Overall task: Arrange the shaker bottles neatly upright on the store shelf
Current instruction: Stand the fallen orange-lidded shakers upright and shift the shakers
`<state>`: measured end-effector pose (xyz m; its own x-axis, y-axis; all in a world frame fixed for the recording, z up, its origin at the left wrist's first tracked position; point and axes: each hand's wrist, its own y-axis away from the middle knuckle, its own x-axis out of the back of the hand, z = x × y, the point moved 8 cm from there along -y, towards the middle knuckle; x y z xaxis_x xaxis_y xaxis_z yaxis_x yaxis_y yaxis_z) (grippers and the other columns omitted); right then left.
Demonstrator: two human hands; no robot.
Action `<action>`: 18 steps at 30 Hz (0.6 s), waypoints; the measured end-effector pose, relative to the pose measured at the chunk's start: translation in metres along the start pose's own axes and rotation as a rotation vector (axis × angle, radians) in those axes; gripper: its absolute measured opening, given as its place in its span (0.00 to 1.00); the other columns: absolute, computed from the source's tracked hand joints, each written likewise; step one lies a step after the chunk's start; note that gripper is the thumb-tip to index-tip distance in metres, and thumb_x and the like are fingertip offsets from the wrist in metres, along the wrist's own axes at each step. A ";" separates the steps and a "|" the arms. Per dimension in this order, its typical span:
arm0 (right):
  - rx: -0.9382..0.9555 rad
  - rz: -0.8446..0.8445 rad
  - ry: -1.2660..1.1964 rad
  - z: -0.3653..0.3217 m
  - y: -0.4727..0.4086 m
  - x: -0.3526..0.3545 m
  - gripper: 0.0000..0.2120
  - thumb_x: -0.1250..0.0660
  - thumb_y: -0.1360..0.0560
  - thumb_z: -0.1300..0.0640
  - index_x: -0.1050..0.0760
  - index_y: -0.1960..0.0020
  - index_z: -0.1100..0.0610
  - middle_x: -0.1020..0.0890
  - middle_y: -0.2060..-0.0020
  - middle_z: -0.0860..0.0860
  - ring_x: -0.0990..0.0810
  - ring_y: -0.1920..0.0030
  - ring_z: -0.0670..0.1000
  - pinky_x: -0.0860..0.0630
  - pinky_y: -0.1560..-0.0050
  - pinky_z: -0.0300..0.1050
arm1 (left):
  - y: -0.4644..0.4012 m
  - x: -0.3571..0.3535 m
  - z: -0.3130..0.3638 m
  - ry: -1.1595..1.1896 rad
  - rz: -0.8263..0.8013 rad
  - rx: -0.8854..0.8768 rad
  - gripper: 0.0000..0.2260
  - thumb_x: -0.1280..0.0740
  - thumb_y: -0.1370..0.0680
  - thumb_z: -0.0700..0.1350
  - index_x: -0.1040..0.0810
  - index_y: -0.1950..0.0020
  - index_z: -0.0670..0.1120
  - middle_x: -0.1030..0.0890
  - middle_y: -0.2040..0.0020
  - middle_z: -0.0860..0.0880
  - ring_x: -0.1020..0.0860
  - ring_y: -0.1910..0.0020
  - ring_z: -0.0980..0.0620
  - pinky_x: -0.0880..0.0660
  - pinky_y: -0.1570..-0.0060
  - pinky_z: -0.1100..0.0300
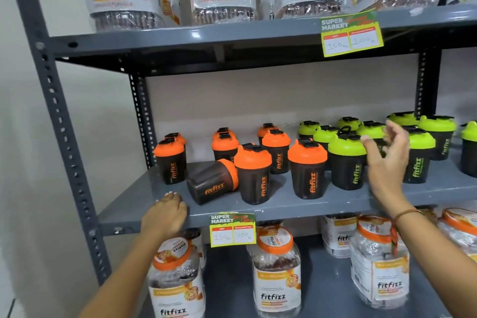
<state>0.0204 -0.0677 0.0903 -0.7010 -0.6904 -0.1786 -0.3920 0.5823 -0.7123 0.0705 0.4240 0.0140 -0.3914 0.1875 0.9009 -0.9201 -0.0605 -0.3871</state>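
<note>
Middle shelf, grey metal, smooth and painted; shakers in two groups, orange-lidded to the left, green-lidded to the right, all upright but one; tipped shaker on its side near the front, base toward the edge, orange lid wedged against the upright orange shaker beside it; left hand resting on the shelf lip just left of the tipped one, fingers curled over the edge, gripping nothing but the lip; right hand raised in front of the green shakers, fingers loosely spread, empty, blurred with motion; probably next: stand the tipped shaker up; best taken round the dark body rather than the lid, swung up about its base, set down clear of its neighbour so as not to topple it; bodies dark, smoky, slightly tapered plastic, likely slick and light when empty, so easy to knock over; lids domed, glossy, with black flip caps; logo best turned frontward to match the row; rows behind uneven, worth squaring afterwards
</note>
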 end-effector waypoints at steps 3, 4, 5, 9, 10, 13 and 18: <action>0.167 -0.012 0.008 -0.054 0.013 -0.016 0.26 0.32 0.25 0.48 0.31 0.30 0.54 0.28 0.37 0.51 0.30 0.34 0.53 0.32 0.34 0.53 | 0.003 0.002 0.000 -0.008 0.031 0.002 0.15 0.49 0.19 0.50 0.26 0.43 0.46 0.23 0.41 0.45 0.23 0.45 0.47 0.26 0.46 0.52; 0.210 -0.030 0.008 -0.070 0.020 -0.025 0.25 0.32 0.25 0.49 0.31 0.31 0.54 0.28 0.38 0.50 0.29 0.35 0.53 0.31 0.35 0.53 | 0.004 0.002 0.001 -0.014 0.037 -0.002 0.15 0.49 0.19 0.50 0.26 0.44 0.46 0.22 0.42 0.45 0.23 0.46 0.47 0.25 0.47 0.53; 0.250 -0.050 0.003 -0.085 0.028 -0.033 0.24 0.31 0.26 0.51 0.30 0.31 0.54 0.28 0.39 0.48 0.29 0.35 0.52 0.30 0.36 0.52 | 0.005 0.003 0.002 -0.019 0.039 -0.009 0.15 0.49 0.19 0.50 0.26 0.44 0.45 0.22 0.42 0.45 0.23 0.47 0.47 0.25 0.47 0.52; 0.461 -0.231 0.003 -0.140 0.071 -0.086 0.22 0.29 0.28 0.53 0.27 0.35 0.55 0.27 0.42 0.47 0.27 0.39 0.52 0.31 0.38 0.45 | 0.006 0.004 0.002 -0.017 0.044 -0.029 0.16 0.50 0.19 0.50 0.26 0.42 0.44 0.22 0.40 0.43 0.23 0.45 0.46 0.28 0.42 0.51; 0.527 -0.321 0.031 -0.153 0.083 -0.105 0.22 0.29 0.29 0.53 0.26 0.36 0.55 0.25 0.42 0.49 0.27 0.40 0.52 0.32 0.38 0.45 | 0.007 0.003 0.002 -0.016 0.030 -0.033 0.17 0.50 0.19 0.50 0.27 0.41 0.43 0.23 0.37 0.42 0.23 0.42 0.45 0.29 0.39 0.51; 0.748 -0.675 0.255 -0.182 0.119 -0.168 0.26 0.30 0.30 0.47 0.25 0.34 0.54 0.22 0.40 0.51 0.26 0.38 0.55 0.28 0.37 0.51 | 0.008 0.000 -0.004 -0.019 -0.051 -0.035 0.21 0.52 0.18 0.51 0.30 0.33 0.42 0.30 0.28 0.40 0.29 0.31 0.44 0.37 0.29 0.49; 1.009 -1.052 0.835 -0.167 0.172 -0.254 0.31 0.29 0.29 0.50 0.32 0.28 0.52 0.25 0.35 0.52 0.27 0.35 0.56 0.28 0.40 0.52 | 0.013 0.010 -0.042 -0.040 -0.034 0.065 0.21 0.52 0.19 0.53 0.29 0.36 0.42 0.27 0.32 0.40 0.28 0.35 0.41 0.34 0.33 0.46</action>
<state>0.0314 0.2796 0.1264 -0.6324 0.0199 0.7744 -0.5831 -0.6703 -0.4590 0.0554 0.4659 0.0095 -0.3589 0.1512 0.9210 -0.9316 -0.1182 -0.3436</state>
